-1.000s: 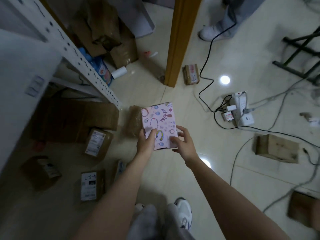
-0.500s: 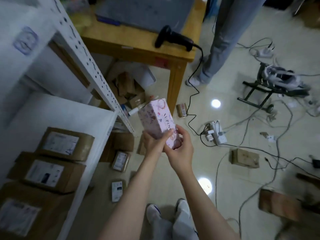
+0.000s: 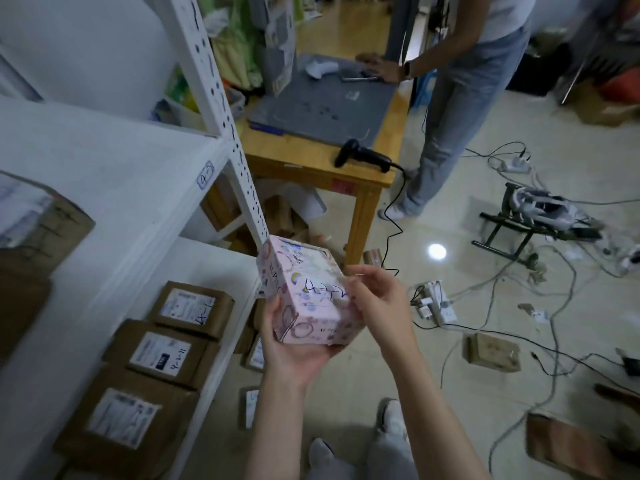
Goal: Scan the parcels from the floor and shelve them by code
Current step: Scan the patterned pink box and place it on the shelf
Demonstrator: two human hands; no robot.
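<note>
I hold a pink patterned parcel [image 3: 304, 296] in front of me, its top face showing a handwritten code in blue ink. My left hand [image 3: 291, 351] cups it from below with fingers curled round its near edge. My right hand [image 3: 377, 303] grips its right side. The white metal shelf [image 3: 114, 188] stands to the left, its edge marked with a label [image 3: 205, 173]. Three brown labelled parcels [image 3: 162, 351] lie on the lower board. A black barcode scanner [image 3: 363, 157] rests on the wooden table [image 3: 311, 161] ahead.
Another person [image 3: 460, 109] stands at the table's far side, hands on a grey mat [image 3: 322, 112]. Cables and a power strip [image 3: 436, 303] sprawl over the floor at right, with brown parcels [image 3: 491, 351] among them. More parcels [image 3: 249, 407] lie by the shelf foot.
I have stood up from the floor with the pink parcel and turned it so the coded face points up. My view has lifted from the floor to the shelf and table.
</note>
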